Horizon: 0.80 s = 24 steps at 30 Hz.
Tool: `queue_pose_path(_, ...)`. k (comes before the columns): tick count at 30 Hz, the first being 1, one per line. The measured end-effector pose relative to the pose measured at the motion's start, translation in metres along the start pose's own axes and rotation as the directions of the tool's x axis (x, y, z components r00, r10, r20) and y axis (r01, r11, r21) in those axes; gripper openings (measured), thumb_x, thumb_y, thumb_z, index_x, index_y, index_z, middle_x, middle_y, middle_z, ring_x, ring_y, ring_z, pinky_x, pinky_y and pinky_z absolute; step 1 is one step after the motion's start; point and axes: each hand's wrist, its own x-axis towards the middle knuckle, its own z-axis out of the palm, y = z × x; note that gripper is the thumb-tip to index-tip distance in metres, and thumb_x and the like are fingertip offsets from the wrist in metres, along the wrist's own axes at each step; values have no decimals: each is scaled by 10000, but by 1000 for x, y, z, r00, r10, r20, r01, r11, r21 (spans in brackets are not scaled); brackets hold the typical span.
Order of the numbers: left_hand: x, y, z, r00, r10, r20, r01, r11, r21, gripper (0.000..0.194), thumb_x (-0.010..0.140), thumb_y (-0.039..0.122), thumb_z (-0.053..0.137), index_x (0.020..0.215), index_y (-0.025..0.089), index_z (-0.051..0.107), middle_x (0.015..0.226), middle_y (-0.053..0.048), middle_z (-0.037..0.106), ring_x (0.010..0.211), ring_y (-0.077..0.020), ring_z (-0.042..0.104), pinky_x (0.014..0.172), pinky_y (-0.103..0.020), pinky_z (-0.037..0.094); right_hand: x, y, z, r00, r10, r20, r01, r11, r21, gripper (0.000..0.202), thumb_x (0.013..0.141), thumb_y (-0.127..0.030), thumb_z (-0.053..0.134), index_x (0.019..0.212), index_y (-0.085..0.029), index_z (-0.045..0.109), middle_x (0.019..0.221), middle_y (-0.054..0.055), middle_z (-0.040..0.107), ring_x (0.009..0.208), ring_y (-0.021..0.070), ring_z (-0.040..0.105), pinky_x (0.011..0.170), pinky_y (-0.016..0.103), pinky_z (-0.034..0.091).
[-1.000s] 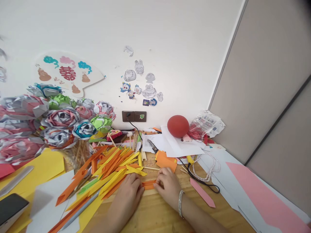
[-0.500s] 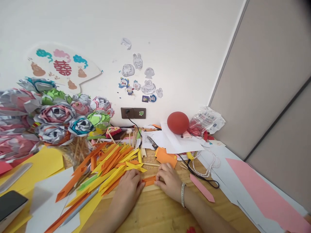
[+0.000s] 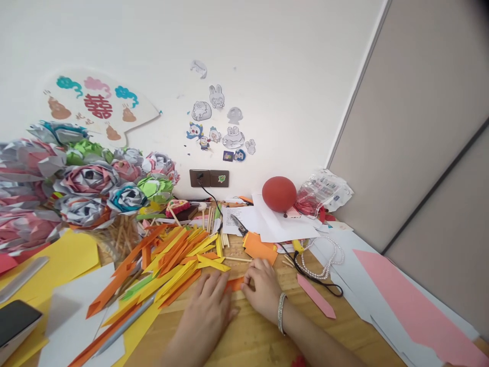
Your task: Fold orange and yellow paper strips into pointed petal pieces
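Note:
A narrow orange paper strip (image 3: 236, 284) lies on the wooden table between my hands. My right hand (image 3: 264, 289), with a sparkly bracelet at the wrist, pinches the strip's right end between thumb and fingers. Stretched out flat, the fingers of my left hand (image 3: 210, 303) cover the strip's left end and press toward the table; that end is hidden. Just left of this hand is a heap of folded yellow and orange paper strips (image 3: 179, 255). A pointed pink paper strip (image 3: 316, 295) lies right of my right hand.
Paper flowers (image 3: 89, 178) crowd the left side above yellow sheets (image 3: 82, 252). Behind my hands are orange paper pieces (image 3: 261, 247), scissors (image 3: 239, 224) and a red balloon (image 3: 279, 194). A pearl string (image 3: 324, 272) and black cable (image 3: 338, 290) lie at right.
My left hand has gone from gripping the strip's left end to lying flatter over it, fingers extended. Less of the strip shows now. My right hand keeps its pinch, shifted slightly.

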Motion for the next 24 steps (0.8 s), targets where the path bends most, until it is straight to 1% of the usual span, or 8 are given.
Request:
queue_pose_path(2, -2, -6, -3, 999, -24, 43, 26, 999, -38, 287, 806, 332, 605, 1020, 151, 663, 1183, -171, 587, 1092, -369, 503, 907, -557, 395, 0, 1, -1, 1000, 8, 0, -8, 1000, 2, 118, 688, -118, 645, 637, -180, 558, 830, 18, 544, 843, 192, 463, 749, 303, 337)
queue_pose_path(4, -3, -18, -7, 995, -24, 94, 35, 993, -115, 258, 805, 286, 595, 1049, 231, 654, 1204, -115, 588, 1123, -352, 492, 914, -547, 401, 0, 0, -2, 1000, 26, -1, -26, 1000, 5, 111, 689, -124, 655, 650, -183, 570, 823, 14, 548, 841, 193, 469, 747, 306, 338)
queue_pose_path(7, -6, -39, -11, 984, 91, 152, -47, 961, -272, 302, 799, 263, 586, 1089, 338, 623, 1274, -35, 552, 1180, -311, 462, 934, -488, 413, -1, -1, -6, 999, 39, 10, -39, 998, 44, 107, 688, -107, 666, 706, -192, 605, 808, 5, 555, 833, 189, 477, 743, 303, 347)
queue_pose_path(10, -10, -53, -12, 982, 96, 165, -34, 938, -345, 340, 813, 292, 572, 1146, 359, 593, 1322, -32, 515, 1216, -304, 437, 966, -472, 395, -2, 0, -8, 996, -78, 42, 73, 992, 99, 191, 711, -52, 634, 768, -231, 672, 833, 3, 555, 850, 178, 480, 749, 292, 359)
queue_pose_path(13, -12, -61, -14, 965, 89, 248, 13, 924, -383, 381, 818, 341, 574, 1198, 373, 556, 1370, -39, 468, 1251, -317, 403, 979, -484, 384, -3, 5, -7, 978, -200, 53, 193, 974, 117, 329, 715, 4, 585, 779, -288, 723, 841, 6, 550, 847, 171, 481, 731, 282, 364)
queue_pose_path(19, -10, -73, -23, 919, 128, 374, 48, 903, -428, 438, 835, 360, 555, 1266, 388, 484, 1445, -41, 365, 1310, -333, 324, 1013, -523, 338, -3, 15, -8, 983, -173, 56, 168, 983, 76, 363, 696, -8, 576, 816, -309, 740, 823, 9, 563, 805, 171, 483, 701, 295, 369)
queue_pose_path(22, -7, -72, -25, 930, 121, 348, 27, 920, -390, 380, 819, 307, 569, 1195, 356, 564, 1413, -46, 416, 1288, -340, 359, 990, -514, 371, -4, 15, -12, 980, -184, 71, 180, 982, 65, 340, 704, -16, 569, 822, -285, 739, 831, 15, 561, 805, 171, 488, 708, 298, 379)
queue_pose_path(24, -4, -66, -25, 959, 132, 252, -34, 933, -357, 305, 833, 260, 541, 1124, 317, 617, 1364, -42, 481, 1247, -317, 419, 977, -486, 395, -5, 12, -16, 968, -236, 87, 233, 972, 41, 326, 706, -19, 560, 841, -262, 731, 854, 25, 560, 821, 178, 490, 710, 302, 385)
